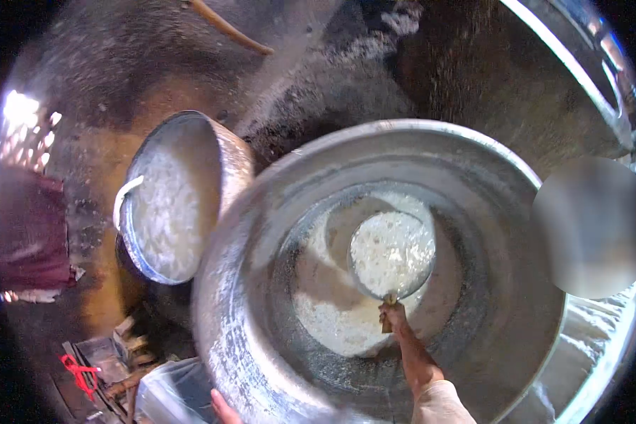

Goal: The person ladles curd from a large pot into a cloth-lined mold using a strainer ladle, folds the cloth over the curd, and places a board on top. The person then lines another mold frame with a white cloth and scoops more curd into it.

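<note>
My right hand is closed around the short yellowish handle of a large round ladle. The ladle is full of a white, lumpy liquid and is held inside a big metal pot. More whitish liquid lies in the bottom of that pot, below the ladle. At the lower edge of the view, only stretched-out fingers of my left hand show, against or close beside the pot's outer wall. The rest of this hand is out of frame.
Left of the pot stands a tilted metal bucket with a white handle, holding whitish liquid. A clear plastic sheet, wood pieces and a red tie lie at lower left. Dark red cloth is at far left.
</note>
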### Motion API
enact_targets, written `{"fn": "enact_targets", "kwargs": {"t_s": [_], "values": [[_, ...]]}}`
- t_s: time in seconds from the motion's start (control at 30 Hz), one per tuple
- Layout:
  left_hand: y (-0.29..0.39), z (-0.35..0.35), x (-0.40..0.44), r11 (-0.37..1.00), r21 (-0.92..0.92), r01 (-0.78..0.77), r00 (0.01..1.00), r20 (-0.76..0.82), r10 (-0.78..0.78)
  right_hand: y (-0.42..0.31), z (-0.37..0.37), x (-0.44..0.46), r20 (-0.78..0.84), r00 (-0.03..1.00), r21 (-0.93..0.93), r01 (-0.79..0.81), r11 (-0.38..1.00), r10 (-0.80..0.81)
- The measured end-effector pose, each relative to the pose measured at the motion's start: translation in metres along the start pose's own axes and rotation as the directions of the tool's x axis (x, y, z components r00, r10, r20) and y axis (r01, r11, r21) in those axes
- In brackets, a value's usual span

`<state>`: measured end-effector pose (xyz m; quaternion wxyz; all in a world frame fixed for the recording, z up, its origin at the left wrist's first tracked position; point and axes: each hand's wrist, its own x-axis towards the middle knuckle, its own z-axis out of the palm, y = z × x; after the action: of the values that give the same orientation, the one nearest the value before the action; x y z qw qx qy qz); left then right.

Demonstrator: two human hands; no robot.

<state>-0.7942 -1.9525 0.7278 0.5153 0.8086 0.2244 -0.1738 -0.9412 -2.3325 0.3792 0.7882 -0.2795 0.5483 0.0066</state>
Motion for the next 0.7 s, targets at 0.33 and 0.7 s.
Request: {"fn": "enact_targets", "kwargs": {"t_s": [0.33,0.7], "values": [[-0.041,-0.024,0.011,0.958,-0.025,-0.287,0.954,0.089,0.288,-0.14,0.055,-0.313,0.025,0.997,-0.726,-0.032,0.687,0.073],[-0.486,-0.248,-0.124,0.794,-0.434,0.425,0.787,-0.257,-0.561,-0.117,0.213,-0.511,0.08,0.944,-0.996,0.065,0.059,0.321]]}}
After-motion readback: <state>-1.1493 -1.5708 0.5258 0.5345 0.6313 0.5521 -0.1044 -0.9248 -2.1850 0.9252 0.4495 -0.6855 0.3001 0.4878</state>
